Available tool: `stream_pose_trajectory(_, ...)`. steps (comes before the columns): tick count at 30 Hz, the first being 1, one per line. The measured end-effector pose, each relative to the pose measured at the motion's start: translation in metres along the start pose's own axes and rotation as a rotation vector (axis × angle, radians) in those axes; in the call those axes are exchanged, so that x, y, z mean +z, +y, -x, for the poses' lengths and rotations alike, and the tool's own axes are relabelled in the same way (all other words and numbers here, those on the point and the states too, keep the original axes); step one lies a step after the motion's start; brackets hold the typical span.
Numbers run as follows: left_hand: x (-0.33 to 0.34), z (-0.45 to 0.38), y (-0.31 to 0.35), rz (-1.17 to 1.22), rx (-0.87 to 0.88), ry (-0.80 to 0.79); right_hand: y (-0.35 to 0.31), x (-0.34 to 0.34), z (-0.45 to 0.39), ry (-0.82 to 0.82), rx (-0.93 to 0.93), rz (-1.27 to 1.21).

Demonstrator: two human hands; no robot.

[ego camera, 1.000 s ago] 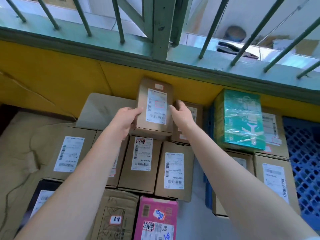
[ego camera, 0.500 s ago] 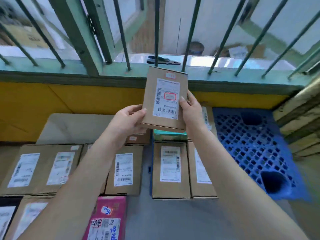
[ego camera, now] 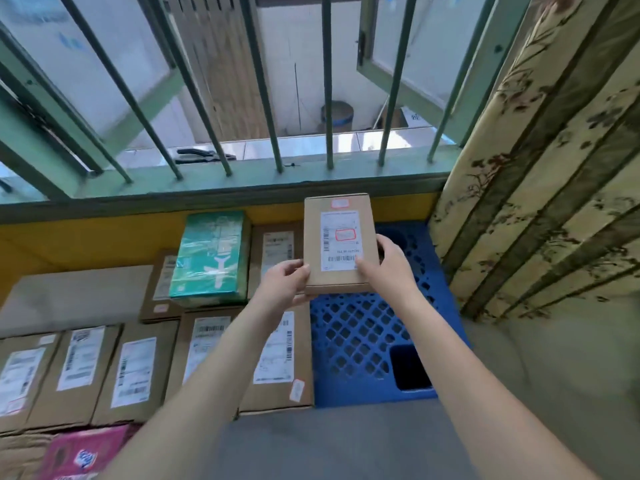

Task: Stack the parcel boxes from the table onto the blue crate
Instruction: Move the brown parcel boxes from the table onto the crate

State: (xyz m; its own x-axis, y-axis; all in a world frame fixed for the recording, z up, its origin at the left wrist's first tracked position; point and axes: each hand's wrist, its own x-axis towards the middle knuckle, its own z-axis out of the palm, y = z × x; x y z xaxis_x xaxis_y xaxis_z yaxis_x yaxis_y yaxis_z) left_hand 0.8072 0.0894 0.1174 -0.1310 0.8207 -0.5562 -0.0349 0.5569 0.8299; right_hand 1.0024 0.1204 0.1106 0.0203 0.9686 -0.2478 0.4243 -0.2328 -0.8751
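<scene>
While both hands carry it label-up, the brown parcel box (ego camera: 341,242) hangs over the far part of the blue crate (ego camera: 363,344), at about one o'clock from the middle of the view. It is gripped at its near corners, probably so that the far end can be set down first and the fingers slipped out afterwards. The left hand (ego camera: 282,284) curls round the near left corner, thumb on top and fingers underneath, at about eight o'clock from the box's centre. The right hand (ego camera: 388,265) grasps the near right edge at about four o'clock, its thumb lying on the label. So the box sits just beyond and between the two hands, level or nearly so; whether it touches the crate yet cannot be told. On the left half of the crate, around nine to ten o'clock of the held box, lie other labelled cartons and a green wrapped box (ego camera: 211,254) on top of them, which suggests the open lattice on the right is the free spot being aimed at. More parcels (ego camera: 79,358) wait at seven to eight o'clock. A patterned curtain (ego camera: 540,188) hangs close at three o'clock, so the placing needs care on that side.
</scene>
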Motion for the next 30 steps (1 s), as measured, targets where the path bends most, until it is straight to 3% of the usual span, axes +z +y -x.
stream_pose_trajectory(3, 0.019, -0.023, -0.008, -0.123, 0.005, 0.052, 0.022, -0.007, -0.016, -0.037, 0.008, 0.056)
stream_pose_trajectory(7, 0.021, -0.044, -0.02, -0.61, 0.079, 0.154, 0.057, -0.005, -0.041, -0.251, 0.103, 0.312)
stream_pose_trajectory(14, 0.016, -0.052, -0.05, -1.125, 0.123, 0.085, 0.082, 0.009, -0.055, -0.354, -0.083, 0.698)
stream_pose_trajectory(22, 0.012, -0.054, -0.057, -1.267, 0.136, 0.016, 0.085, 0.016, -0.072, -0.388, -0.166, 0.76)
stream_pose_trajectory(25, 0.005, -0.049, -0.053, -1.252, 0.153, -0.044, 0.077, 0.017, -0.079, -0.452, -0.111, 0.831)
stream_pose_trajectory(27, -0.003, -0.038, -0.045, -1.253, 0.24, -0.037, 0.064, 0.022, -0.076, -0.434, -0.045, 0.845)
stream_pose_trajectory(30, -0.026, -0.018, -0.018, -1.133, 0.503, 0.179, 0.025, 0.041, -0.073, -0.275, -0.083, 0.766)
